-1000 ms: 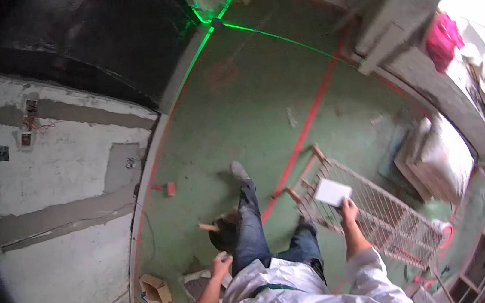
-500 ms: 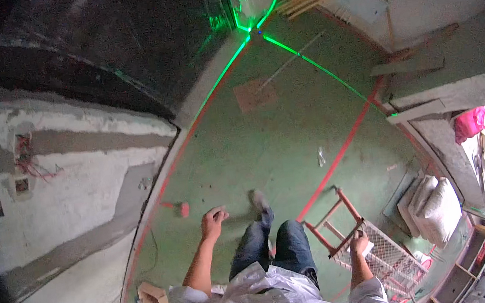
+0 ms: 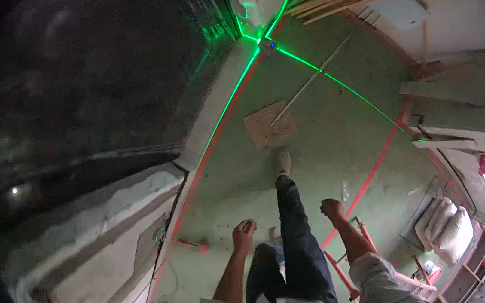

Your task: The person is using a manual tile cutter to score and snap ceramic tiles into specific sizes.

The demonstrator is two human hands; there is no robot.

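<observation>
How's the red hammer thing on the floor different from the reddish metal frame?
The red hammer-like tool looks small, while the reddish frame looks much bigger. The tool has one chunky head on a thin handle; the frame has long bars with open gaps between them. The tool lies left of the person's legs, in plain sight; the frame is to their right, partly hidden behind the right forearm. Both are reddish.

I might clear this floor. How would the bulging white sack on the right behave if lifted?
The white sack is probably heavy for its size, since it looks plumply filled. It would likely sag, given its rounded, soft-looking outline.
</observation>
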